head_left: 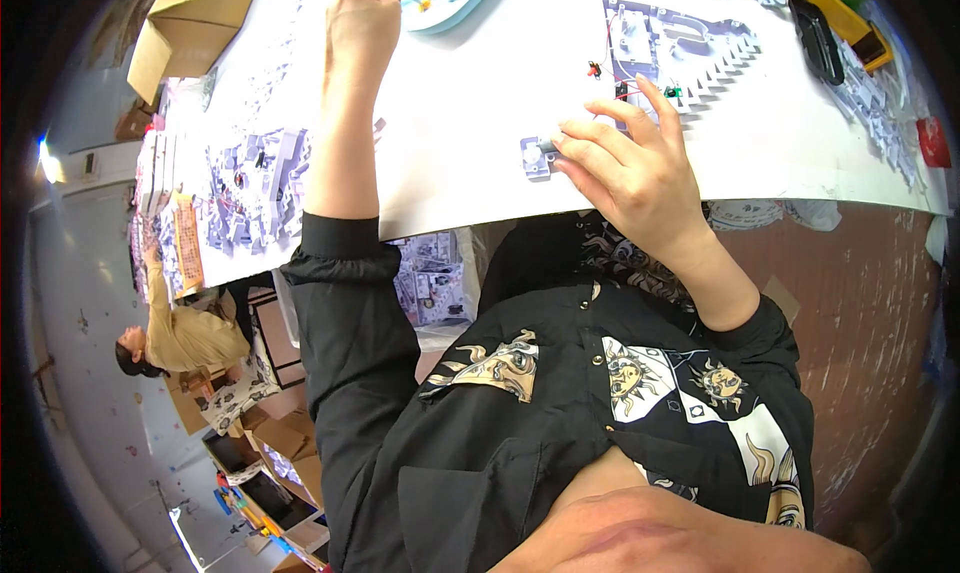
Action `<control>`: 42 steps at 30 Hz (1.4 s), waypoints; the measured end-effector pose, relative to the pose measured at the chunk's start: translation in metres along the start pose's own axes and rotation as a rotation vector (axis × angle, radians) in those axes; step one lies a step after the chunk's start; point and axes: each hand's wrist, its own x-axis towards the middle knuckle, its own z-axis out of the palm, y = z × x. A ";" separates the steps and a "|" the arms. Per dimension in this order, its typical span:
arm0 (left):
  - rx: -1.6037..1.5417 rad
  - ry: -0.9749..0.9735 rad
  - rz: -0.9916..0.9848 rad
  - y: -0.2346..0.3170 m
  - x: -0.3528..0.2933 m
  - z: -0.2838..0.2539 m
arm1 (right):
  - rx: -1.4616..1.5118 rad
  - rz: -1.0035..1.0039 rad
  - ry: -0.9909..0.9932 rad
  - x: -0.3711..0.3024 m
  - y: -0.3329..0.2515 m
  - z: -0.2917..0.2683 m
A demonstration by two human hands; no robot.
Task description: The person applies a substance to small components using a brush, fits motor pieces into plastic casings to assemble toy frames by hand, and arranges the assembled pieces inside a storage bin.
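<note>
My right hand [635,168] has thumb and forefinger closed at the dark stub of a small pale-grey plastic part [537,161] near the table's front edge. Its other fingers are spread over a larger toothed grey plastic casing [630,38]. Thin red and dark wires, a small red-and-black piece [595,70] and a small green piece [673,92] lie in or beside that casing. My left hand [362,18] reaches to the far edge of view, fingers drawn together beside a light-blue tray [455,15]. Blue strands and a small orange piece lie in the tray; the left fingertips are partly cut off.
Piled grey plastic parts [255,188] cover the table's left side, below an open cardboard box [205,18]. A black tray [817,41] and more parts [875,118] sit at right. Below the table stands a bin of parts [435,283]. Another person [195,333] is at far left.
</note>
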 end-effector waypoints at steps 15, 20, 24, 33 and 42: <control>-0.651 -0.093 -0.477 0.039 0.015 -0.076 | -0.034 -0.007 0.021 -0.001 0.002 0.004; -1.066 0.074 -0.130 0.085 -0.019 -0.147 | -0.052 -0.006 0.031 -0.007 0.011 0.006; -1.098 -0.017 -0.037 0.126 -0.074 -0.169 | 0.026 0.037 0.006 0.005 0.002 -0.003; -0.890 -0.225 0.009 0.129 -0.082 -0.176 | 0.092 0.078 0.010 0.004 0.003 -0.008; -0.847 -0.251 0.184 0.139 -0.075 -0.186 | 0.082 0.065 0.002 0.005 0.003 -0.011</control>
